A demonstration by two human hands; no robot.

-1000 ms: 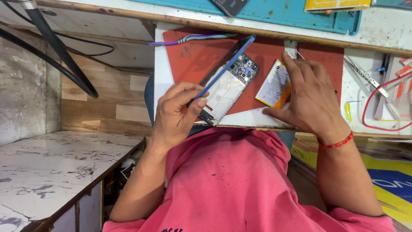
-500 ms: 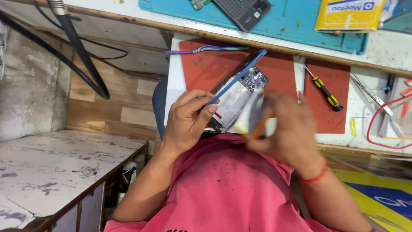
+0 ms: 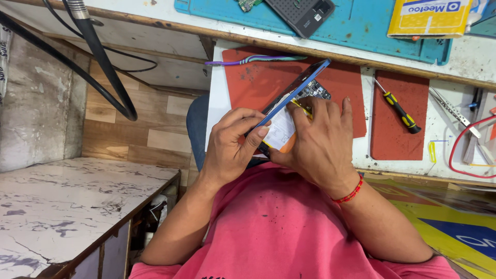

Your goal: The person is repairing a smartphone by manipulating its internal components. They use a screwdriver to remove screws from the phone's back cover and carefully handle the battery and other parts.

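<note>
My left hand (image 3: 227,150) grips an opened phone with a blue frame (image 3: 299,85) by its side edge, tilted up above the red work mat (image 3: 258,77). The phone's circuit board shows near its top end. My right hand (image 3: 320,144), with a red thread at the wrist, lies over the phone's lower half. Its fingers hold a flat white battery with an orange edge (image 3: 281,135) against the open back. Both hands are close to my chest, over my pink shirt.
A black-and-yellow screwdriver (image 3: 398,108) lies on a second red mat, with tweezers (image 3: 452,111) and a red wire (image 3: 460,150) to its right. Behind are a blue mat (image 3: 361,26), a dark device (image 3: 302,13) and a yellow box (image 3: 429,18). Black cables (image 3: 103,67) hang at left above a marble-topped table (image 3: 62,206).
My right hand lifted the white battery off the red mat and carried it left onto the phone's open back. My left hand kept hold of the phone, tilting it more on edge.
</note>
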